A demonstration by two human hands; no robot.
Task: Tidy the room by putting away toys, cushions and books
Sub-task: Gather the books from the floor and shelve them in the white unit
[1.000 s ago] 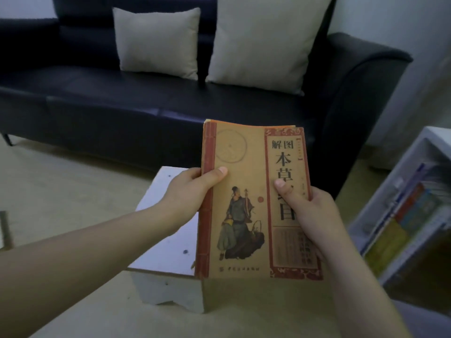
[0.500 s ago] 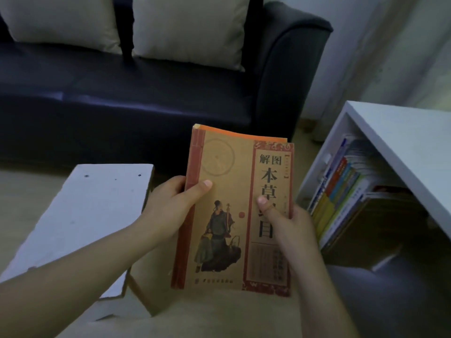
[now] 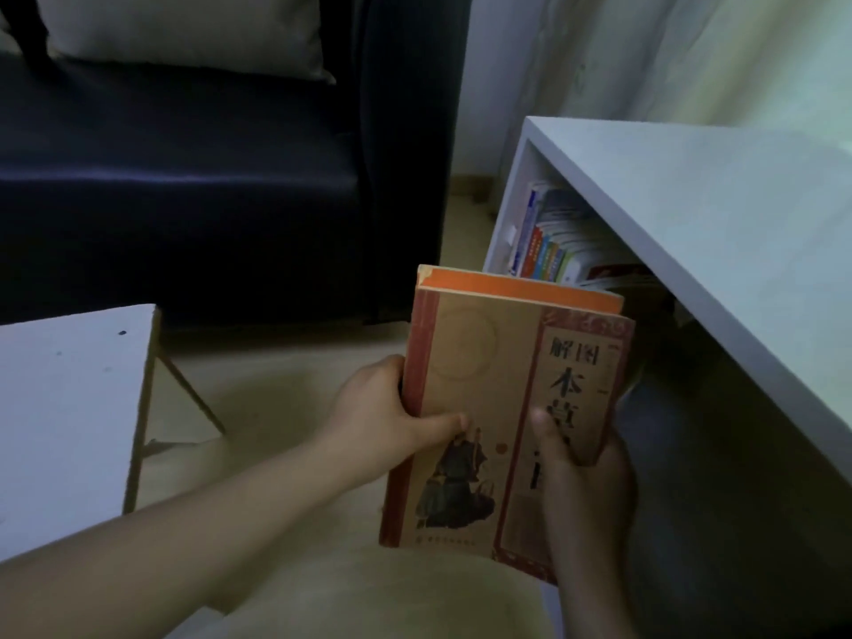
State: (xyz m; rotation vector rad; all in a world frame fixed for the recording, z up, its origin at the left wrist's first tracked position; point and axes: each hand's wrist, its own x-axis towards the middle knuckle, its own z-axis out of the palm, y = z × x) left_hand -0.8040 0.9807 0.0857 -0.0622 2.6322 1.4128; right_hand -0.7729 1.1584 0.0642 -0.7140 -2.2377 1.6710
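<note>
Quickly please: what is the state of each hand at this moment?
Left hand: closed on the book, gripping its spine edge, thumb on the cover.
Right hand: closed on the same book, gripping its right edge.

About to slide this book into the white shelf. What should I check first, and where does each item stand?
1. Left hand grips the book at its spine edge: ok.
2. Right hand grips the opposite edge: ok.
3. White shelf opening lies just beyond the book: ok.
4. Free gap beside the shelved books: cannot tell, the top board hides most of the interior.
5. Low table apart from the left arm: ok.
</note>
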